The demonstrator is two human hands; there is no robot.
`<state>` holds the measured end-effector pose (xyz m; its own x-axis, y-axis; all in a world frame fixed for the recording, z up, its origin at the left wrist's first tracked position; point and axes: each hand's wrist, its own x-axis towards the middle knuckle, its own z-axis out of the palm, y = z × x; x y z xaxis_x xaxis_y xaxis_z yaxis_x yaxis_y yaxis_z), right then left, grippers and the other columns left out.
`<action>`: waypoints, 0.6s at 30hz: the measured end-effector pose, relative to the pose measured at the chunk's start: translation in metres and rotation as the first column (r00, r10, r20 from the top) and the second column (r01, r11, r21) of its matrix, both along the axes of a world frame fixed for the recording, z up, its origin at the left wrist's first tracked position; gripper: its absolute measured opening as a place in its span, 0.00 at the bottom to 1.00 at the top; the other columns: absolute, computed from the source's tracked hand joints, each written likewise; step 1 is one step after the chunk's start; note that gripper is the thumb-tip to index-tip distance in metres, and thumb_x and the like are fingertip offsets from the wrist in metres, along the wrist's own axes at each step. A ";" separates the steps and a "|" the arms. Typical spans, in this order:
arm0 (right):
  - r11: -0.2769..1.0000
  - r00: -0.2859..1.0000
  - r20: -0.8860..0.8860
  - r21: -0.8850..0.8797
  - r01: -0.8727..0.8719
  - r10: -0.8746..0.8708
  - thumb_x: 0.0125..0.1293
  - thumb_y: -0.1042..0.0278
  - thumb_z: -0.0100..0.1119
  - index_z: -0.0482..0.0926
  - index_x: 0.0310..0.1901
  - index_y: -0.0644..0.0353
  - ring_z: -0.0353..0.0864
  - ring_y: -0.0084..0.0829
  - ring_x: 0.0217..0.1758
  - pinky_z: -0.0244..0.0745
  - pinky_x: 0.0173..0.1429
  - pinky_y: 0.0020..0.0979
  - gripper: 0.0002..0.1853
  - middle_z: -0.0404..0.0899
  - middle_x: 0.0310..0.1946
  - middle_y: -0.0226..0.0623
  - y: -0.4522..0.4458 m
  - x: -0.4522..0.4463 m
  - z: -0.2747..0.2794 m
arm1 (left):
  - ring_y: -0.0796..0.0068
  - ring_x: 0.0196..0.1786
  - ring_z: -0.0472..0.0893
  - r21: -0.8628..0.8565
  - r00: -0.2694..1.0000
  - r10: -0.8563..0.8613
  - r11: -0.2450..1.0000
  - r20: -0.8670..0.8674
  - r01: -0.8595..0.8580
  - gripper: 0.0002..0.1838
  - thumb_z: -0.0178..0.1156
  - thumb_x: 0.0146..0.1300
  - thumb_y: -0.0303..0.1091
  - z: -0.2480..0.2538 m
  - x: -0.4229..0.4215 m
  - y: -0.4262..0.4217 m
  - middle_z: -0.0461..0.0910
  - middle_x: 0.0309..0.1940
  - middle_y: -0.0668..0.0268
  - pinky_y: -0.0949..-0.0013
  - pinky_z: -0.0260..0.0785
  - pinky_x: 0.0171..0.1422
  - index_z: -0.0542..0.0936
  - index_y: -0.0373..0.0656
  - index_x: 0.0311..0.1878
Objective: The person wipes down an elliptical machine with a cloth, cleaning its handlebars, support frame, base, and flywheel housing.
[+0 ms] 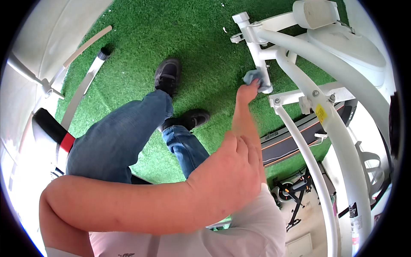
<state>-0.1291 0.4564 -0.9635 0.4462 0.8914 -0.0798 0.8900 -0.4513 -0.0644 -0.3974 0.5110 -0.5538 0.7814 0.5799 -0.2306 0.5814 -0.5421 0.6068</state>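
My right hand holds a crumpled blue-grey cloth against the lower end of a white metal tube, part of a large white frame. That arm is stretched forward. Across my chest comes my left arm, with my left hand bent over my right arm near the elbow, its fingers curled and pressed together around it. Part of the right arm is hidden behind the left hand.
Green artificial turf lies under my dark shoes. A curved grey bar and a black-and-red padded part are at the left. A treadmill-like belt and a black exercise bike are at the right.
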 end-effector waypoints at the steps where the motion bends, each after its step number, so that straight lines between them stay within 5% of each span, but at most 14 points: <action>1: 1.000 1.000 -0.001 0.009 0.008 -0.008 0.57 0.76 0.56 0.71 0.63 0.68 0.79 0.61 0.54 0.77 0.58 0.49 0.29 0.73 0.59 0.65 -0.003 0.000 0.001 | 0.61 0.40 0.83 -0.054 1.000 -0.010 0.999 -0.004 0.010 0.21 0.60 0.51 0.34 0.000 -0.001 0.000 0.84 0.40 0.51 0.62 0.73 0.52 0.82 0.30 0.46; 3: 0.917 0.969 -0.245 -0.383 -0.112 0.016 0.55 0.75 0.56 0.75 0.60 0.63 0.77 0.58 0.58 0.74 0.61 0.49 0.27 0.79 0.55 0.57 -0.022 0.010 0.022 | 0.62 0.40 0.83 -0.120 1.000 -0.016 0.993 0.005 0.017 0.20 0.60 0.52 0.34 0.003 -0.001 -0.002 0.84 0.40 0.51 0.62 0.73 0.52 0.82 0.30 0.47; 4: 0.919 0.971 -0.237 -0.379 -0.111 0.020 0.55 0.75 0.56 0.75 0.60 0.63 0.77 0.58 0.58 0.74 0.61 0.49 0.27 0.79 0.55 0.57 -0.027 0.011 0.028 | 0.62 0.40 0.83 -0.079 1.000 0.009 0.997 0.019 -0.007 0.20 0.60 0.52 0.34 0.003 0.000 -0.002 0.84 0.40 0.52 0.62 0.73 0.52 0.82 0.30 0.47; 6: 0.958 0.926 -0.250 0.025 -0.285 0.282 0.54 0.75 0.56 0.76 0.61 0.62 0.78 0.56 0.59 0.74 0.63 0.47 0.29 0.80 0.56 0.54 -0.038 0.004 0.030 | 0.62 0.40 0.83 -0.039 0.999 0.039 0.999 0.032 -0.038 0.20 0.60 0.52 0.34 0.004 0.001 -0.003 0.84 0.40 0.52 0.61 0.73 0.52 0.82 0.30 0.47; 7: 0.981 0.959 -0.251 0.174 -0.087 0.130 0.54 0.75 0.55 0.75 0.63 0.62 0.79 0.55 0.59 0.73 0.65 0.46 0.30 0.80 0.56 0.55 -0.028 0.006 0.025 | 0.62 0.40 0.83 -0.034 0.999 0.035 0.999 0.038 -0.034 0.20 0.60 0.53 0.34 0.003 0.000 -0.004 0.84 0.40 0.52 0.61 0.73 0.52 0.82 0.30 0.47; 10: 0.905 0.927 -0.274 0.268 0.330 -0.256 0.54 0.77 0.53 0.74 0.62 0.66 0.81 0.54 0.57 0.73 0.64 0.45 0.29 0.81 0.54 0.55 0.029 0.017 0.028 | 0.62 0.40 0.82 -0.034 0.999 0.026 0.999 0.020 -0.025 0.20 0.60 0.53 0.34 0.001 -0.003 -0.001 0.84 0.40 0.51 0.61 0.73 0.52 0.82 0.30 0.47; 11: 0.871 0.906 -0.306 0.304 0.385 -0.293 0.53 0.83 0.50 0.71 0.62 0.71 0.77 0.59 0.59 0.72 0.64 0.47 0.29 0.78 0.53 0.62 0.051 0.024 0.028 | 0.62 0.40 0.82 -0.049 1.000 0.029 0.998 0.003 -0.028 0.20 0.60 0.53 0.34 0.001 -0.004 -0.001 0.84 0.40 0.51 0.61 0.73 0.52 0.82 0.30 0.46; 15: 0.827 0.768 -0.580 0.267 0.495 -0.272 0.54 0.81 0.51 0.73 0.59 0.73 0.78 0.59 0.57 0.72 0.63 0.49 0.27 0.79 0.51 0.63 0.089 0.053 -0.040 | 0.61 0.40 0.82 -0.048 0.999 0.039 0.998 0.011 -0.038 0.20 0.59 0.53 0.34 0.001 -0.003 0.001 0.84 0.40 0.50 0.61 0.73 0.52 0.82 0.29 0.46; 17: 0.986 1.000 -0.027 0.165 0.016 -0.012 0.58 0.78 0.51 0.78 0.48 0.71 0.86 0.52 0.41 0.81 0.47 0.46 0.16 0.83 0.44 0.58 0.101 0.052 -0.060 | 0.60 0.40 0.82 -0.032 0.999 0.031 0.999 0.012 -0.031 0.21 0.59 0.53 0.34 0.000 -0.002 0.001 0.84 0.40 0.49 0.60 0.73 0.52 0.82 0.28 0.46; 18: 0.986 1.000 -0.027 0.165 0.016 -0.012 0.58 0.78 0.51 0.78 0.48 0.71 0.86 0.52 0.41 0.81 0.47 0.46 0.16 0.83 0.44 0.58 0.108 0.040 -0.049 | 0.60 0.40 0.82 -0.033 0.999 0.031 0.999 0.013 -0.031 0.21 0.59 0.53 0.34 -0.002 -0.002 0.001 0.84 0.40 0.49 0.60 0.73 0.52 0.82 0.28 0.46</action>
